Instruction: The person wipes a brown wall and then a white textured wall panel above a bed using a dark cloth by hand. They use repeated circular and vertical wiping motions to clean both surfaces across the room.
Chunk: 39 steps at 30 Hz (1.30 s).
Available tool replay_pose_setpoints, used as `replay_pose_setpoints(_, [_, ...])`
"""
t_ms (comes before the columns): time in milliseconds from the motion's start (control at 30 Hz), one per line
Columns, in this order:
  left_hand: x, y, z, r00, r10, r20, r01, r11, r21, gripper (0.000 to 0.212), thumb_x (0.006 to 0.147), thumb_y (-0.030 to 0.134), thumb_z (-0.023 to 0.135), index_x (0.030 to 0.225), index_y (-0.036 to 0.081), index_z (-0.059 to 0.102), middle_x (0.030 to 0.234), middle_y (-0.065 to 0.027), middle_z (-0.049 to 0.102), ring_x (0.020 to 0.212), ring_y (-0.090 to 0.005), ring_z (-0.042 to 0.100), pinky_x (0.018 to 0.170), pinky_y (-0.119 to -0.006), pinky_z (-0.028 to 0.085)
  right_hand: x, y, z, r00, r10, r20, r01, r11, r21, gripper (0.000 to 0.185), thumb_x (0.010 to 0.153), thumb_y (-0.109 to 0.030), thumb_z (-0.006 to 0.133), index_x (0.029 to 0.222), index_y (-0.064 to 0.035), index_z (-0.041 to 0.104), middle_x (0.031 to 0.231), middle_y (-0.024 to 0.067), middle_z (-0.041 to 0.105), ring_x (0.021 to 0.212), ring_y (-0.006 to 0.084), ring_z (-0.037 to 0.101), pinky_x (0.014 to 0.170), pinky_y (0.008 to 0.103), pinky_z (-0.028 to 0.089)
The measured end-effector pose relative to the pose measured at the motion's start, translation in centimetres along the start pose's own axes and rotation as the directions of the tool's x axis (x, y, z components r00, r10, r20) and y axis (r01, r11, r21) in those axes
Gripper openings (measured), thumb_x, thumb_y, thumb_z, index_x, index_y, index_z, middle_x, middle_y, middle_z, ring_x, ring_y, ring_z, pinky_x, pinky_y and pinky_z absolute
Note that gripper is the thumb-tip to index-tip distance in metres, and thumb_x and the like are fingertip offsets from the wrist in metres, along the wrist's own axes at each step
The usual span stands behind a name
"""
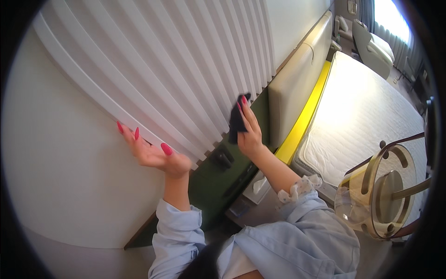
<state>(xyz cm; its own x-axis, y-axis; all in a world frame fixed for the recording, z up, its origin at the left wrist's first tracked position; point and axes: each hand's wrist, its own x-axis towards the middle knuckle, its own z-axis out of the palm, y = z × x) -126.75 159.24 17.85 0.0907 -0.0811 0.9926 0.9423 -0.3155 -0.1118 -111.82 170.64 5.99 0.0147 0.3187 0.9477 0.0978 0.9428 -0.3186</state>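
Note:
A white slatted wall panel point(167, 69) with raised vertical ribs fills the upper middle. My right hand point(250, 136) presses a crumpled black cloth point(237, 122) near the lower ends of the ribs. The cloth is slightly blurred, and whether it touches the panel is hard to tell. Beside the panel's left edge, my left hand point(156, 157) is held palm up with its fingers apart and nothing in it. Its fingertips are close to the outermost rib point(115, 104); contact there cannot be made out.
Below the ribs runs a dark green wall panel point(209, 185) with a black fixture point(222, 157). A padded headboard point(296, 76) and a bed with a white mattress point(366, 118) lie right. A tissue box point(257, 188) sits on a bedside table. A glass lamp point(378, 195) stands close at right.

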Motion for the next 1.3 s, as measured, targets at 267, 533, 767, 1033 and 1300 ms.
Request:
replay_pose_setpoints(267, [0.7, 0.9, 0.0, 1.0, -0.001, -0.005, 0.001, 0.998, -0.057, 0.047, 0.096, 0.031, 0.041, 0.13, 0.001, 0.031, 0.144, -0.0319, 0.024, 0.135, -0.0462, 0.024, 0.11, -0.057, 0.021, 4.1, 1.4, 3.0, 0.992, -0.125, 0.011, 0.125, 0.992, 0.022, 0.045, 0.075, 0.013, 0.047, 0.12, 0.01, 0.054, 0.133, 0.0266, 0.047, 0.122, 0.0418, 0.047, 0.1, 0.0443, 0.041])
replay_pose_setpoints(533, [0.9, 2.6, -1.6, 0.991, -0.136, -0.008, 0.132, 0.977, -0.168, 0.058, 0.092, 0.039, 0.047, 0.13, -0.001, 0.031, 0.146, -0.0333, 0.018, 0.136, -0.0452, 0.021, 0.11, -0.056, 0.024, 22.5, -4.4, 4.1, 0.878, -0.441, -0.183, 0.373, 0.873, -0.316, 0.046, 0.078, 0.011, 0.047, 0.123, 0.0087, 0.051, 0.134, 0.0253, 0.045, 0.121, 0.0392, 0.047, 0.1, 0.0409, 0.042])
replay_pose_setpoints(767, [0.5, 2.2, -0.8, 0.988, -0.14, -0.068, 0.115, 0.95, -0.291, 0.056, 0.09, 0.04, 0.045, 0.128, -0.001, 0.036, 0.146, -0.0339, 0.015, 0.137, -0.0444, 0.02, 0.11, -0.056, 0.023, 23.3, -4.3, 4.5, 0.889, -0.341, -0.305, 0.416, 0.88, 0.23, 0.045, 0.083, 0.01, 0.042, 0.127, 0.0091, 0.048, 0.137, 0.0267, 0.042, 0.126, 0.0386, 0.044, 0.105, 0.0406, 0.039])
replay_pose_setpoints(1033, [0.1, 1.7, -0.4, 0.995, -0.067, -0.074, 0.055, 0.987, -0.149, 0.052, 0.091, 0.037, 0.043, 0.126, -0.001, 0.036, 0.144, -0.0342, 0.021, 0.137, -0.0452, 0.02, 0.112, -0.056, 0.017, 4.6, 1.2, 2.3, 0.99, -0.139, 0.003, 0.139, 0.989, 0.056, 0.043, 0.075, 0.012, 0.053, 0.118, 0.0081, 0.057, 0.131, 0.0222, 0.05, 0.113, 0.0383, 0.054, 0.094, 0.0401, 0.046])
replay_pose_setpoints(1300, [0.1, 0.8, 0.2, 0.999, -0.048, -0.018, 0.045, 0.993, -0.109, 0.048, 0.092, 0.033, 0.043, 0.123, -0.003, 0.037, 0.143, -0.0354, 0.023, 0.136, -0.0458, 0.022, 0.112, -0.055, 0.019, -4.9, 3.3, -1.7, 0.933, 0.141, 0.332, -0.18, 0.979, 0.09, 0.052, 0.074, 0.014, 0.05, 0.124, 0.0029, 0.054, 0.13, 0.0198, 0.051, 0.12, 0.0345, 0.051, 0.101, 0.0382, 0.043])
